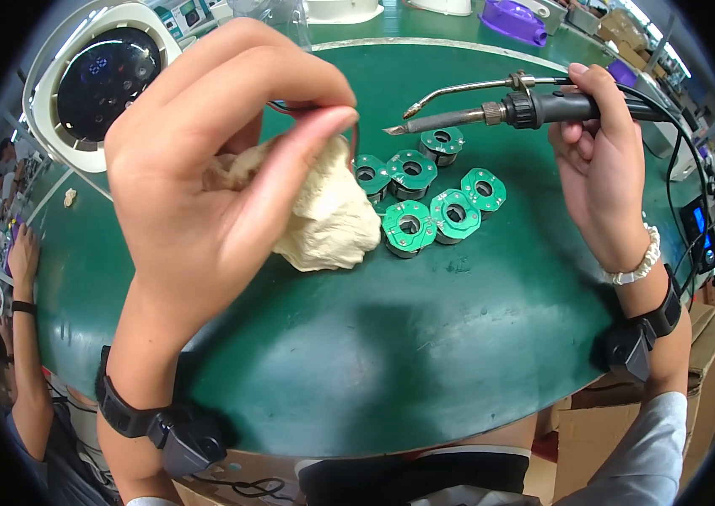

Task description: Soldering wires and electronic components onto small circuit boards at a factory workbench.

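My left hand (197, 160) is closed in a pinch, thumb and forefinger together at a thin brownish wire (355, 142). Behind and below its fingers sits a cream, rough, putty-like lump (332, 215); whether the curled fingers touch it is hidden. My right hand (598, 160) is closed round the dark handle of a soldering iron (534, 110) with a thin metal feed tube (467, 87) clamped above it. The iron's tip points left, in the air above several round green circuit boards (409, 226) on dark ring-shaped parts, standing grouped on the green table.
A white device with a round black panel (108, 80) stands at the far left. Purple (513, 23) and white housings line the far edge. A blue-lit control box (701, 228) and black cables are at the right, above cardboard boxes (602, 438). Another person's arm (28, 337) is at the left.
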{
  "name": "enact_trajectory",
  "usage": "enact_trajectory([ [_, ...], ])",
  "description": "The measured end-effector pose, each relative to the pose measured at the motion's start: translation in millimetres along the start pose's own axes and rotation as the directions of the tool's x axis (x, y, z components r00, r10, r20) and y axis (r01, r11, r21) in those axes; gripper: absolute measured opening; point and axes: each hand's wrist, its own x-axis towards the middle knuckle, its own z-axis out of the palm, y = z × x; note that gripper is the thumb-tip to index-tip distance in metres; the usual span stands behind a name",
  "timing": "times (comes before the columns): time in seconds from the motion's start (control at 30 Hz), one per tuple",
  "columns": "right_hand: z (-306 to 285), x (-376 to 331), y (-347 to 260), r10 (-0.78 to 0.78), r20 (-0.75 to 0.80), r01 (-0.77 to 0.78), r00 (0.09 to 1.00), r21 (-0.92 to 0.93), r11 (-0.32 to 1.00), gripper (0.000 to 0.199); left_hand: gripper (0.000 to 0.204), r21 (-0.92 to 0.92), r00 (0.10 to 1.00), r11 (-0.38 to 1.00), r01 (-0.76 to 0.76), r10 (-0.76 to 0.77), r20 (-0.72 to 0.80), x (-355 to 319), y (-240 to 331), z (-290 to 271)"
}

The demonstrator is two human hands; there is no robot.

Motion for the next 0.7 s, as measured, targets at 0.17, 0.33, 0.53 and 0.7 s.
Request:
enact_trajectory([
  [0.17, -1, -1, -2, -0.005, 0.024, 0.004, 1.0, 0.009, 1.0, 0.016, 0.011, 0.0, 0.991, 1.0, -0.001, 0.001, 0.132, -2, -5, -7],
  [0.33, -2, -9, -5, 0.124, 0.124, -0.118, 0.985, -0.056, 0.991, 0.014, 0.011, 0.016, 0.975, 0.996, 0.082, -0.084, 0.205, -4, -4, -17],
  [0.53, 8, -15, -6, 0.132, 0.127, -0.127, 0.983, -0.048, 0.991, 0.015, 0.006, 0.031, 0.957, 0.992, 0.12, -0.124, 0.262, -1, -1, -23],
  [0.7, 13, -16, -3, 0.12, 0.214, -0.111, 0.969, -0.058, 0.992, 0.021, 0.006, 0.021, 0.956, 0.99, 0.137, -0.138, 0.26, -1, 2, -24],
])
